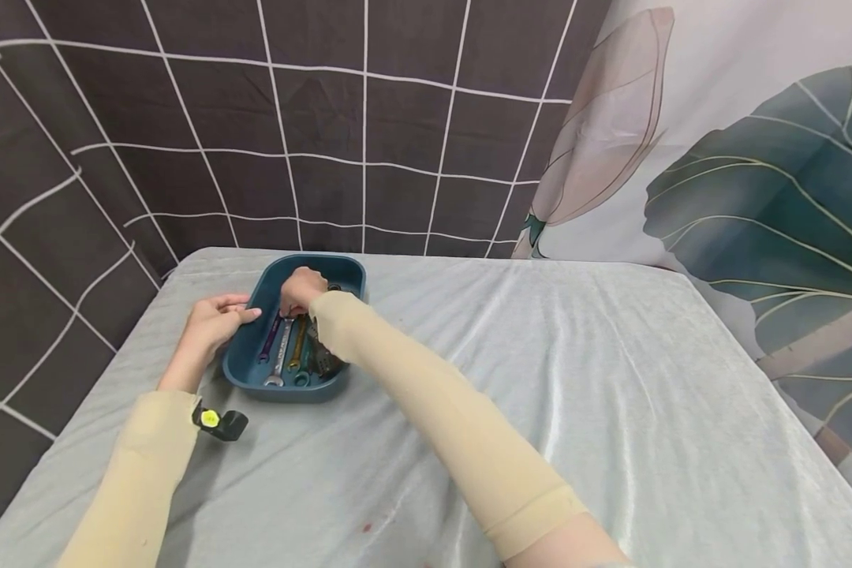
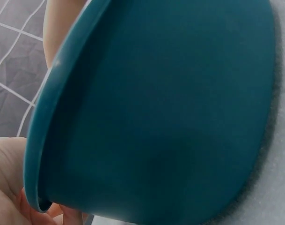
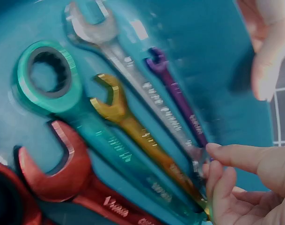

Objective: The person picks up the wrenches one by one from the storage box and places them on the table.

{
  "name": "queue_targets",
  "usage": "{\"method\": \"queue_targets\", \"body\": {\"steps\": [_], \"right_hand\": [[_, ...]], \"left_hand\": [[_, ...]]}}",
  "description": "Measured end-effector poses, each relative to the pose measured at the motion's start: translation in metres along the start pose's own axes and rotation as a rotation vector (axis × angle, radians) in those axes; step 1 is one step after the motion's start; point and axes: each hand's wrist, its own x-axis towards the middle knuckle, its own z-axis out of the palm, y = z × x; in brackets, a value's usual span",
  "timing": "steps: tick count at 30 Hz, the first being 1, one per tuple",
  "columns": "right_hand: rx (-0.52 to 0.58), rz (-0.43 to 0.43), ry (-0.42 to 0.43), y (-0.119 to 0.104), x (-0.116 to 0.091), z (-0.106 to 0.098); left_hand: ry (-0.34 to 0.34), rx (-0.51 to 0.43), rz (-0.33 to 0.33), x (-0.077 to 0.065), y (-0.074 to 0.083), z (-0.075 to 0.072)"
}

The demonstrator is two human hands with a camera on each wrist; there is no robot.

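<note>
A blue-green plastic bin point(image 1: 273, 394) stands on the table at the left, with several wrenches lying in it. My left hand point(image 1: 215, 322) grips its left rim, thumb over the edge and fingers under the lip outside. Reaching into the bin, my right hand point(image 1: 302, 289) pinches the near end of a small purple wrench point(image 3: 179, 96) between thumb and fingers. Beside it lie a silver wrench point(image 3: 147, 91), a gold wrench point(image 3: 135, 131) and a larger green ratcheting wrench point(image 3: 119, 145). The right fingertips overlap the ends of the silver and gold ones in the right wrist view.
A big red open-end wrench point(image 3: 76, 180) lies past the green one, beside another dark ring end. Pale grey cloth point(image 1: 539, 379) covers the table. A dark gridded curtain point(image 1: 319, 118) hangs behind and left, a leaf-patterned curtain point(image 1: 752, 197) at the right.
</note>
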Motion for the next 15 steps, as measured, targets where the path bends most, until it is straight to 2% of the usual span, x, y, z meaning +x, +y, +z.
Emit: {"method": "queue_targets", "body": {"steps": [7,9,15], "right_hand": [[0.013,-0.025,0.016,0.002,-0.003,0.004],[0.023,-0.022,0.009,0.002,-0.003,0.005],[0.043,0.008,-0.005,-0.001,-0.002,0.006]], "left_hand": [[0.010,-0.037,-0.022,0.009,-0.008,0.001],[-0.003,-0.027,-0.009,0.011,-0.011,0.000],[0.007,-0.030,-0.022,0.008,-0.006,0.001]]}}
